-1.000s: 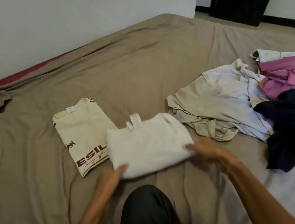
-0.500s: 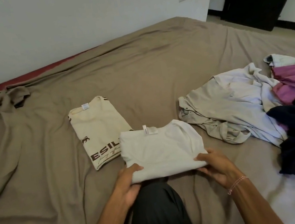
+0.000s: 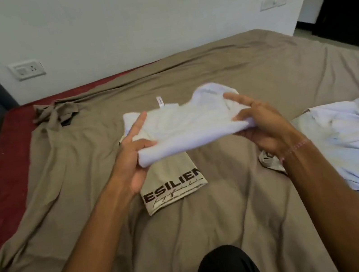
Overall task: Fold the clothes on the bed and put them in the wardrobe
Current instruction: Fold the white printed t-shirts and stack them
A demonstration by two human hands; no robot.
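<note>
The folded white shirt (image 3: 186,127), flat on the bed (image 3: 233,210) a moment ago, now hangs lifted at centre frame above the cream printed shirt (image 3: 172,184). The left hand (image 3: 135,164) and right hand (image 3: 264,126) each grip one end of it. Stacking seems next, while unfolded clothes (image 3: 353,142) wait at the right.

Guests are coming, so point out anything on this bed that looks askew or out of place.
The wrinkled taupe bedsheet leaves the red mattress bare at the left, its corner bunched in a knot. At the right, crumpled pale unfolded shirts lie heaped.
</note>
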